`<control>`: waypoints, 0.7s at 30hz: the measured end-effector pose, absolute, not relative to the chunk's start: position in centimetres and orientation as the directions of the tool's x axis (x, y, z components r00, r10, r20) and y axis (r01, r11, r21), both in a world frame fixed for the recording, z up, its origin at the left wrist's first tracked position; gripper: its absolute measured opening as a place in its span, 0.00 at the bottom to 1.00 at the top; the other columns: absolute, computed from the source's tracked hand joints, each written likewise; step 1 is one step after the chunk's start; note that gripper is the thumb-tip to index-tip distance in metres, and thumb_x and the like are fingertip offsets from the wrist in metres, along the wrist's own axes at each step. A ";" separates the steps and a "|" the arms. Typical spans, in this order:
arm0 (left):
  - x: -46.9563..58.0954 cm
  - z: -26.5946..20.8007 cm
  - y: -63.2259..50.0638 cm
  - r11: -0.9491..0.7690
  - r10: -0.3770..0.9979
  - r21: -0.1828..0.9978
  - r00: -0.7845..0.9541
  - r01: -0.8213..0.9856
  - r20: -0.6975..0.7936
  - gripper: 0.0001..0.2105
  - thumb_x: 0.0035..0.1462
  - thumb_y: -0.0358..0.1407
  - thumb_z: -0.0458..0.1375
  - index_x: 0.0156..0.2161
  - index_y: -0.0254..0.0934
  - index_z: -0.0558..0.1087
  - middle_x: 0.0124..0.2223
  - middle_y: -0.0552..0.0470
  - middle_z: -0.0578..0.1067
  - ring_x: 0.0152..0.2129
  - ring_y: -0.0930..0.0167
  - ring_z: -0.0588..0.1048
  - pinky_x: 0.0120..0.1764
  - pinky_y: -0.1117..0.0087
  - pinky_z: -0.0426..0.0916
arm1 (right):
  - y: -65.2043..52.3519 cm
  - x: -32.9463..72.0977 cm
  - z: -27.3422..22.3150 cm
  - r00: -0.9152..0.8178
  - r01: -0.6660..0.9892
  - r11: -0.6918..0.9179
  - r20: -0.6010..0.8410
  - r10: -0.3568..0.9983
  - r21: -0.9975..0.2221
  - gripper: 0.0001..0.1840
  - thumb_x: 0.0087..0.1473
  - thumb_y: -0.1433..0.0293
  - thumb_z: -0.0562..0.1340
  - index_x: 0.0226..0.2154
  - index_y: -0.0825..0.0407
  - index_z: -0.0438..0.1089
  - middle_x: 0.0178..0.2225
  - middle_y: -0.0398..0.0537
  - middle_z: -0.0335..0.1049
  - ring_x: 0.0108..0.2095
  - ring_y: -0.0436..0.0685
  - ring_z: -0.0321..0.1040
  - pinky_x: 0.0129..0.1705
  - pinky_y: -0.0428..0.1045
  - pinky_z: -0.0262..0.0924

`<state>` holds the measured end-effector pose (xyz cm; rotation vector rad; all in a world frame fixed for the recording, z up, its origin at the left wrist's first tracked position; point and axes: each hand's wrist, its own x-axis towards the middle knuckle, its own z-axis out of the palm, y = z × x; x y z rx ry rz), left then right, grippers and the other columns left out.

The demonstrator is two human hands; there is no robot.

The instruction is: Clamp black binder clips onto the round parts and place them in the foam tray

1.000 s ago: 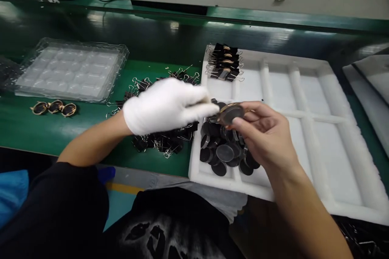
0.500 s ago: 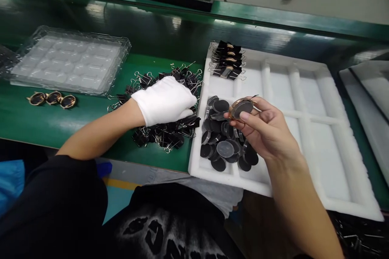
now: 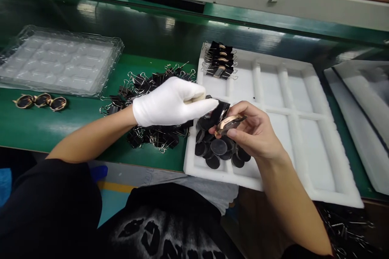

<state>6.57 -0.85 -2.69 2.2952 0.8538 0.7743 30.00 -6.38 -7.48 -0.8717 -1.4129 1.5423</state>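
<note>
Currently, the gloved left hand [image 3: 173, 104] pinches a black clip [image 3: 220, 111] beside the gold-rimmed piece [image 3: 228, 124] gripped by the right hand [image 3: 258, 134], above near-left dark discs [image 3: 219, 147].

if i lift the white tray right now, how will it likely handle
The white tray looks like foam, with slightly rough edges, so it may be light for its size. Its thick dividers should keep it fairly stiff. Tipped, it would probably let the black discs slide, since they lie in a loose heap.
</note>
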 end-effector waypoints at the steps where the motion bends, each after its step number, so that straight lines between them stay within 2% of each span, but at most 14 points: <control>1: 6.6 -2.8 -0.8 -0.626 0.704 0.682 0.650 0.377 0.287 0.24 0.65 0.39 0.56 0.22 0.39 0.48 0.21 0.60 0.50 0.20 0.80 0.51 0.26 0.71 0.50 | -6.4 30.0 -7.5 -0.386 -0.121 0.008 0.054 0.921 -0.993 0.19 0.52 0.59 0.77 0.37 0.45 0.69 0.31 0.43 0.81 0.30 0.58 0.82 0.38 0.57 0.82; 6: 6.2 -3.3 -0.6 -0.485 0.634 0.800 0.772 0.354 0.044 0.27 0.69 0.45 0.50 0.19 0.38 0.49 0.18 0.58 0.51 0.17 0.78 0.50 0.20 0.70 0.48 | -6.6 30.0 -7.0 -0.353 -0.082 0.048 0.074 0.933 -0.995 0.17 0.52 0.60 0.77 0.37 0.45 0.71 0.31 0.44 0.80 0.32 0.60 0.83 0.39 0.58 0.82; 11: 6.5 -3.8 -1.0 -0.371 0.673 0.807 0.732 0.460 -0.107 0.27 0.60 0.46 0.60 0.18 0.39 0.52 0.17 0.59 0.52 0.15 0.79 0.50 0.16 0.71 0.45 | -6.7 30.1 -6.6 -0.332 -0.035 0.115 0.120 0.936 -0.993 0.13 0.52 0.67 0.77 0.38 0.46 0.75 0.34 0.45 0.81 0.32 0.56 0.82 0.38 0.52 0.81; 16: 6.9 -3.8 -1.5 -0.441 0.727 0.719 0.684 0.536 -0.064 0.30 0.51 0.51 0.65 0.15 0.39 0.52 0.14 0.60 0.52 0.13 0.80 0.50 0.16 0.70 0.44 | -6.8 30.5 -6.6 -0.367 -0.001 0.112 0.105 0.924 -0.994 0.12 0.52 0.66 0.77 0.38 0.47 0.77 0.35 0.46 0.81 0.34 0.55 0.81 0.38 0.50 0.81; 21: 7.4 -3.9 -1.7 -0.544 0.707 0.666 0.706 0.511 0.035 0.30 0.55 0.56 0.58 0.15 0.39 0.51 0.13 0.59 0.52 0.13 0.79 0.48 0.18 0.69 0.44 | -6.7 30.3 -6.6 -0.402 -0.010 0.110 0.105 0.909 -0.994 0.12 0.52 0.70 0.77 0.38 0.47 0.77 0.34 0.45 0.80 0.33 0.54 0.81 0.38 0.48 0.80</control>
